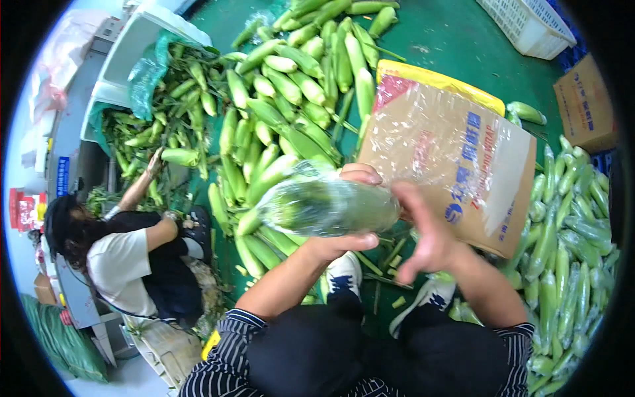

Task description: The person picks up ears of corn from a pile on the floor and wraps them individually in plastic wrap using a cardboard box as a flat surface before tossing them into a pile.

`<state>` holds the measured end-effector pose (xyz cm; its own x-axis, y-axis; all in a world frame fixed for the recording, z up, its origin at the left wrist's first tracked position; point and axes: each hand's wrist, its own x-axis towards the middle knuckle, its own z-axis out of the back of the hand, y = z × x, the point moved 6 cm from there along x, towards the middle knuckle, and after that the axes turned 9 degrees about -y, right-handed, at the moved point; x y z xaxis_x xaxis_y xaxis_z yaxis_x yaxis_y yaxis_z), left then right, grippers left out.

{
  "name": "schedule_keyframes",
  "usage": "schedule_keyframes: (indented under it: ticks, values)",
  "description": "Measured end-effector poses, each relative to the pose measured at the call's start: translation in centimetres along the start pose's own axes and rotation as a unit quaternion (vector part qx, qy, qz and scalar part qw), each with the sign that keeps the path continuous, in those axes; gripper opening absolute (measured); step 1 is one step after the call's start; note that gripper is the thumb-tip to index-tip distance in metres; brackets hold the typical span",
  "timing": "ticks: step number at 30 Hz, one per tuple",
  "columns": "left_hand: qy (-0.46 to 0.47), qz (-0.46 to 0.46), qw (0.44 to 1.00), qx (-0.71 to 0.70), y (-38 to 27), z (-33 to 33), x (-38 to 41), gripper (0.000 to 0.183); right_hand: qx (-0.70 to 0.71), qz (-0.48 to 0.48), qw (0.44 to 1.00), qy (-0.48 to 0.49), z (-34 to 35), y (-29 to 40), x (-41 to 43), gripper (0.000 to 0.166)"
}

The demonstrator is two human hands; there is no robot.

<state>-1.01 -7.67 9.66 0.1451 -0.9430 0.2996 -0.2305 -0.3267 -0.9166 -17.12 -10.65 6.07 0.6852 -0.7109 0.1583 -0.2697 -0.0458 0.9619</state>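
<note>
My left hand (349, 238) grips an ear of corn in green husk wrapped in clear plastic film (322, 206), thumb beneath it and fingers over its far side. Loose film sticks out around the ear's left end. Just right of the ear is my right hand (429, 228), somewhat blurred, its fingers spread and nothing seen in it. Beyond my hands stands a cardboard carton (421, 149) with printed writing and clear film across its top. A yellow edge (446, 87) shows along the carton's far side. Unwrapped ears of corn (283, 99) lie heaped to the left of the carton.
Film-wrapped ears (565, 278) are piled at the right. A white plastic crate (531, 27) and another carton (585, 104) stand beyond. At the left, a crouching person (134, 268) reaches to corn beside white foam boxes (116, 74). Husk scraps lie near my shoes (342, 275).
</note>
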Motion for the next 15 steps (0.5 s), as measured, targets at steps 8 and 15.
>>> schedule_keyframes:
  ticks: [8,15]
  values:
    - [-0.081,0.002,0.995,-0.058,-2.4,-3.6,0.0,0.109,-0.099,-0.115,0.982,-0.111,2.3,-2.2,-5.9,0.085]
    - [-0.032,0.022,0.972,-0.232,-2.9,-4.2,0.9,0.082,0.032,-0.133,0.99,-0.034,1.8,-3.3,-6.4,0.081]
